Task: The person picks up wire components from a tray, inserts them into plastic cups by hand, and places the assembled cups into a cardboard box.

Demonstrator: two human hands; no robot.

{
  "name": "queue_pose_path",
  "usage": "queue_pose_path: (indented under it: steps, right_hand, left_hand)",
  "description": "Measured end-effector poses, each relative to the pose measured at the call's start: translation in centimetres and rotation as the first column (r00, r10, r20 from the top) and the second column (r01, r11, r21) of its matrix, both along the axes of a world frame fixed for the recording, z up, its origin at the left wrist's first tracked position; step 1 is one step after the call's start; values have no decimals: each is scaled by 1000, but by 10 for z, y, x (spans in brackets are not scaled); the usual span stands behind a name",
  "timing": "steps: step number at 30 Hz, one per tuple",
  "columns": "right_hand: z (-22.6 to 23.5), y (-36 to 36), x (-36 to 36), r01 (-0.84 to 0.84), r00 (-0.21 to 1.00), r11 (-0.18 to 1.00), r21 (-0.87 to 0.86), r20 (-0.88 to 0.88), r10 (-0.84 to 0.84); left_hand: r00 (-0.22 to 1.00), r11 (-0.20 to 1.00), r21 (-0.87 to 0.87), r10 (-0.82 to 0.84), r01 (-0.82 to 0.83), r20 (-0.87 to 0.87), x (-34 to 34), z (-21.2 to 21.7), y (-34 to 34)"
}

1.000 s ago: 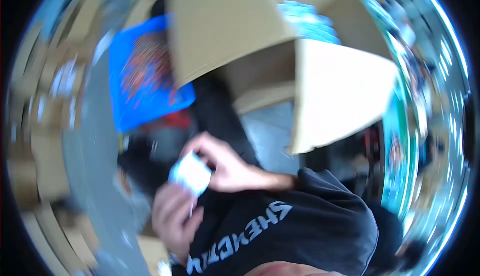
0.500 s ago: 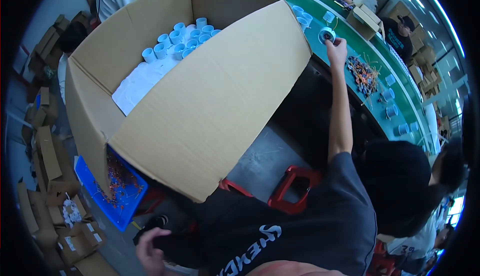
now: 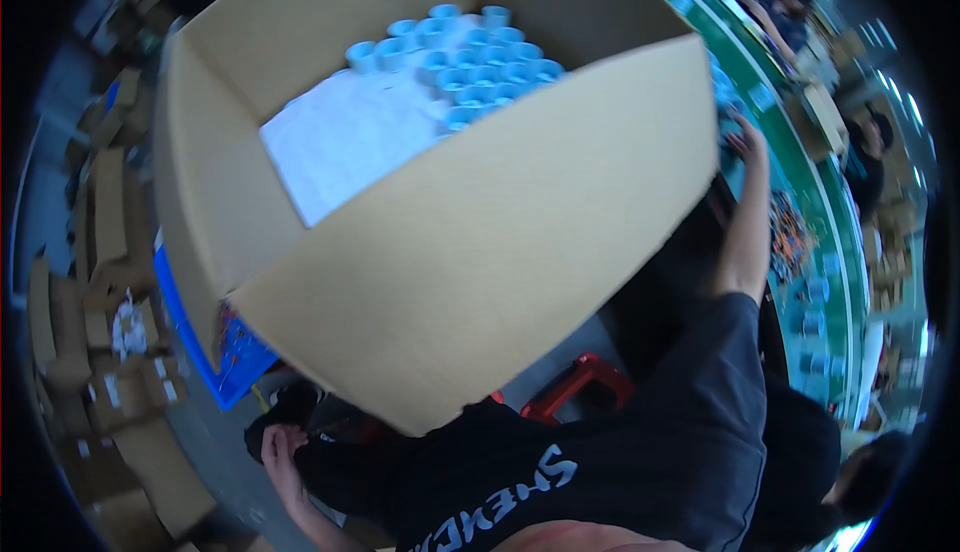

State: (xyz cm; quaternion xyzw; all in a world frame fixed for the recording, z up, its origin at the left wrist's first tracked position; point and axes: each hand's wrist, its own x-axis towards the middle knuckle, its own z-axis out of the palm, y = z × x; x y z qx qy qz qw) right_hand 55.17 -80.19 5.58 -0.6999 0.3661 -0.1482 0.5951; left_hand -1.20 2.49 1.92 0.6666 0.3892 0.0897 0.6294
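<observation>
A workshop floor lies around me, with stacked brown cartons (image 3: 95,252) along its left side and a long green conveyor table (image 3: 800,167) running down the right. My right hand (image 3: 748,140) reaches out to that table's near edge, among small blue cups (image 3: 722,87); whether its fingers are apart or together I cannot tell. My left hand (image 3: 283,452) hangs low beside my dark clothing, fingers loosely curled, gripping nothing visible. Between them stands a big open cardboard box (image 3: 480,252), with blue cups (image 3: 470,57) packed in its far corner and white sheets (image 3: 350,137) beside them. A blue crate (image 3: 215,347) and a red stool (image 3: 580,387) sit below it.

A factory packing line: green conveyor (image 3: 800,167) (workers alongside), stacked cartons (image 3: 100,282), big cardboard box (image 3: 480,252) of blue caps (image 3: 470,57).
</observation>
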Motion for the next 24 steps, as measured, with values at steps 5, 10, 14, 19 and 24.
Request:
queue_pose_path:
  steps: [5, 10, 14, 19, 24]
  right_hand:
    - [10, -56, -2, 12, 998, 997, 83, -63, -7]
    - [8, -41, 12, 14, 996, 999, 46, -83, -10]
    - [0, -15, 14, 19, 990, 1000, 14, -140, -17]
    - [23, -32, 8, 90, 979, 991, -98, -172, -106]
    - [79, 8, -12, 201, 977, 393, -898, 156, -143]
  left_hand:
    - [1000, 998, -63, -23, 24, 21, 7, -22, 23]
    - [1000, 998, -65, 24, -23, 13, -4, -38, 42]
    - [983, 962, 261, -28, 75, -179, -44, -64, 70]
    - [828, 626, 753, 302, 201, -473, -82, -107, 83]
    - [729, 636, 768, 489, 78, -479, -90, -148, 89]
